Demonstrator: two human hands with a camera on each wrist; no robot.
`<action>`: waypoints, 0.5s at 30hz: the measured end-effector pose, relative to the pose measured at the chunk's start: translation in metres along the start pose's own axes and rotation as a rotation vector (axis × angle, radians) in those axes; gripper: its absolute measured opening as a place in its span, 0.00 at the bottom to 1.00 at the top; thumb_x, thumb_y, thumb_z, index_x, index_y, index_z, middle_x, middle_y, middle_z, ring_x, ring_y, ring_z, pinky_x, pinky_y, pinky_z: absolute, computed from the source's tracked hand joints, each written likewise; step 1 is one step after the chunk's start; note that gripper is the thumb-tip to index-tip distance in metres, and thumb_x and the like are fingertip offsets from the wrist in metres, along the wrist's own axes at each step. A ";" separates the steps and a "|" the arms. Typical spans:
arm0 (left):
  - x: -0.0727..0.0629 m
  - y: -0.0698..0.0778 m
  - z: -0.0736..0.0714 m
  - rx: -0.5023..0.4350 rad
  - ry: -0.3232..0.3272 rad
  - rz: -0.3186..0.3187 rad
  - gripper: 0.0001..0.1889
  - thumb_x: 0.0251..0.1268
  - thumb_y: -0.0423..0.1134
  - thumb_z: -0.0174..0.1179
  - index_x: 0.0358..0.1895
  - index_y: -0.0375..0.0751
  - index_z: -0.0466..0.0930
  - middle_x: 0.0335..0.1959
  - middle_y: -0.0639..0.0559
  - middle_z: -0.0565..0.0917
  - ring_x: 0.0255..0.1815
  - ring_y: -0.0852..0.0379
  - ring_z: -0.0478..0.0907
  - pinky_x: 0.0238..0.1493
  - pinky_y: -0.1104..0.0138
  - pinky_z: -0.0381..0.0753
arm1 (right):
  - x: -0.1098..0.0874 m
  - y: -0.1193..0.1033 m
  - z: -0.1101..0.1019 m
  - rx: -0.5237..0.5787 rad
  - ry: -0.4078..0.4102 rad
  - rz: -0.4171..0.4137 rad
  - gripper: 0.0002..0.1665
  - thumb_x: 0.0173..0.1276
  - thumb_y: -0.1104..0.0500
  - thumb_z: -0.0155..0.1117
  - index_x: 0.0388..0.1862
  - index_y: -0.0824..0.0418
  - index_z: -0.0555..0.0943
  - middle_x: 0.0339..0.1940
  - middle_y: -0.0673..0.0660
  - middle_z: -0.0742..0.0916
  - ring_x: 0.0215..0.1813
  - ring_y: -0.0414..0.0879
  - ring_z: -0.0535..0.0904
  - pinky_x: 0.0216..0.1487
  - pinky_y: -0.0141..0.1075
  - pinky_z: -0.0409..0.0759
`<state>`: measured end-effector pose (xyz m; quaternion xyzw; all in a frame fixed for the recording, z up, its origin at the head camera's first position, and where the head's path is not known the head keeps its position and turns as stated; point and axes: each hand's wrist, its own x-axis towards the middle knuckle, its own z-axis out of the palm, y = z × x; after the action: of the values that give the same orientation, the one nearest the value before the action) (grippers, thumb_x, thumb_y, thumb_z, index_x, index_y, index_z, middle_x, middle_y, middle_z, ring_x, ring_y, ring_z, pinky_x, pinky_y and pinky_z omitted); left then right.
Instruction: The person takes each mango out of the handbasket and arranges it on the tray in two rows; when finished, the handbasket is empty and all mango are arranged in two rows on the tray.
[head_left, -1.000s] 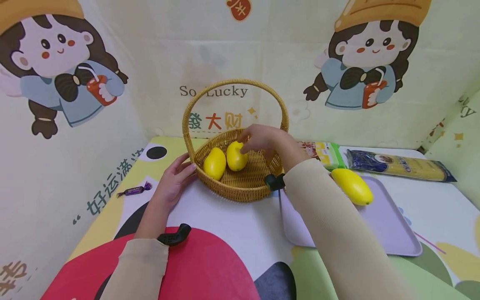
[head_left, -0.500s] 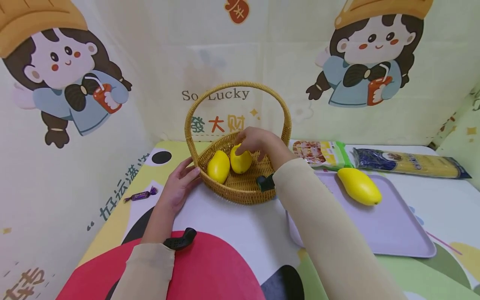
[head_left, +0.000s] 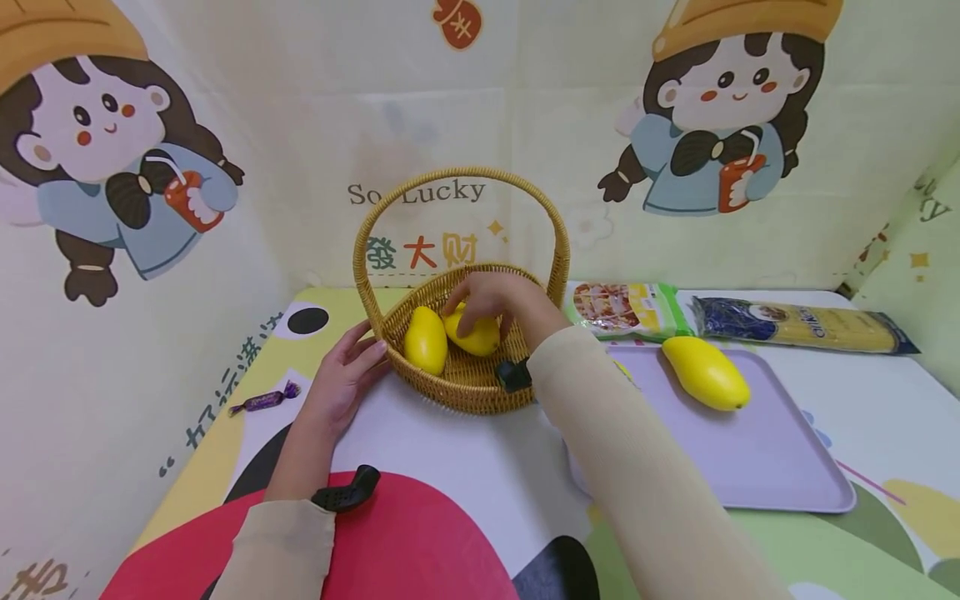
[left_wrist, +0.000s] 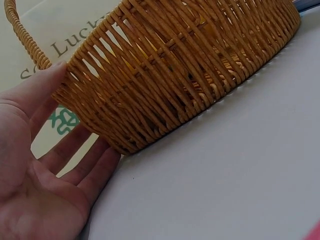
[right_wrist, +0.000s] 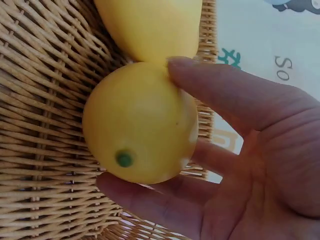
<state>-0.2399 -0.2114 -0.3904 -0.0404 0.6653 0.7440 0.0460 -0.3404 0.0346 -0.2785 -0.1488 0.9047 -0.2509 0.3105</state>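
Note:
Inside the wicker basket (head_left: 465, 398), my right hand (head_left: 495, 302) grips a yellow mango (head_left: 480, 340). In the right wrist view the thumb lies on one side of this mango (right_wrist: 140, 120) and the fingers curl around the other; its green stem spot faces the camera. A second mango (head_left: 425, 342) lies against it on the left. My left hand (head_left: 347, 375) rests on the basket's left side near the handle's base. In the left wrist view the left hand's thumb touches the rim, and its fairly straight fingers lie along the outer wall (left_wrist: 165, 65).
To the right, a lilac tray (head_left: 780, 467) carries another mango (head_left: 707, 373), with the right forearm across its left part. Behind it lie a green-edged food packet (head_left: 630, 308) and a noodle pack (head_left: 802, 325). A purple-wrapped candy (head_left: 264, 402) lies at left.
The right hand has moved down and slightly left over the mango. That mango has turned from nearly upright to a slant, its lower end pointing right. The left hand stays at the basket.

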 end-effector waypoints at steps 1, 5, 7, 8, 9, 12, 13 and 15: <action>0.000 0.001 0.000 0.000 -0.001 0.001 0.37 0.75 0.49 0.63 0.82 0.62 0.58 0.78 0.47 0.66 0.72 0.54 0.72 0.75 0.62 0.72 | -0.001 -0.001 0.000 -0.013 -0.013 0.002 0.30 0.68 0.61 0.72 0.67 0.41 0.82 0.81 0.53 0.66 0.68 0.56 0.73 0.49 0.51 0.90; -0.001 0.002 0.000 -0.007 -0.004 0.012 0.36 0.75 0.48 0.63 0.82 0.61 0.58 0.78 0.46 0.66 0.72 0.54 0.72 0.76 0.60 0.71 | -0.006 -0.004 -0.002 -0.037 -0.039 0.007 0.35 0.65 0.64 0.73 0.68 0.40 0.81 0.83 0.53 0.64 0.70 0.56 0.72 0.49 0.51 0.90; -0.001 0.003 -0.001 -0.010 -0.004 0.014 0.36 0.76 0.47 0.62 0.82 0.60 0.59 0.78 0.46 0.66 0.71 0.55 0.72 0.76 0.60 0.71 | -0.008 -0.005 -0.002 -0.057 -0.040 0.000 0.35 0.65 0.64 0.73 0.69 0.41 0.81 0.83 0.53 0.64 0.70 0.56 0.72 0.50 0.50 0.90; -0.001 0.003 -0.001 -0.012 0.000 0.013 0.35 0.76 0.47 0.62 0.82 0.60 0.59 0.77 0.46 0.67 0.71 0.55 0.73 0.76 0.60 0.71 | -0.009 -0.005 -0.001 -0.067 -0.040 -0.010 0.35 0.65 0.64 0.73 0.69 0.41 0.80 0.83 0.53 0.64 0.70 0.55 0.72 0.50 0.49 0.90; -0.002 0.002 -0.001 -0.012 0.000 0.011 0.35 0.76 0.47 0.62 0.82 0.61 0.59 0.77 0.46 0.67 0.70 0.55 0.73 0.76 0.60 0.71 | -0.009 -0.005 -0.001 -0.076 -0.038 -0.020 0.35 0.65 0.64 0.73 0.69 0.42 0.80 0.83 0.53 0.64 0.70 0.55 0.72 0.50 0.49 0.90; -0.002 0.002 -0.001 -0.015 0.001 0.008 0.35 0.76 0.46 0.62 0.82 0.61 0.60 0.77 0.46 0.67 0.70 0.55 0.73 0.76 0.60 0.71 | -0.011 -0.004 0.000 -0.091 -0.014 -0.051 0.35 0.65 0.64 0.73 0.69 0.43 0.80 0.82 0.53 0.66 0.68 0.55 0.72 0.50 0.48 0.90; -0.003 0.002 -0.001 -0.016 0.000 0.009 0.35 0.76 0.46 0.62 0.82 0.61 0.59 0.77 0.46 0.66 0.71 0.55 0.73 0.76 0.60 0.71 | -0.011 -0.004 0.001 -0.088 -0.003 -0.063 0.34 0.65 0.64 0.73 0.69 0.43 0.80 0.81 0.54 0.66 0.68 0.55 0.72 0.49 0.49 0.91; -0.003 0.001 -0.002 -0.016 0.000 0.009 0.35 0.76 0.46 0.62 0.82 0.61 0.59 0.77 0.46 0.66 0.71 0.54 0.72 0.77 0.60 0.70 | -0.012 -0.003 0.000 -0.083 0.016 -0.086 0.34 0.65 0.64 0.73 0.69 0.43 0.80 0.80 0.54 0.67 0.67 0.55 0.73 0.49 0.48 0.91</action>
<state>-0.2372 -0.2133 -0.3889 -0.0379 0.6595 0.7496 0.0423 -0.3307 0.0371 -0.2713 -0.1981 0.9096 -0.2277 0.2856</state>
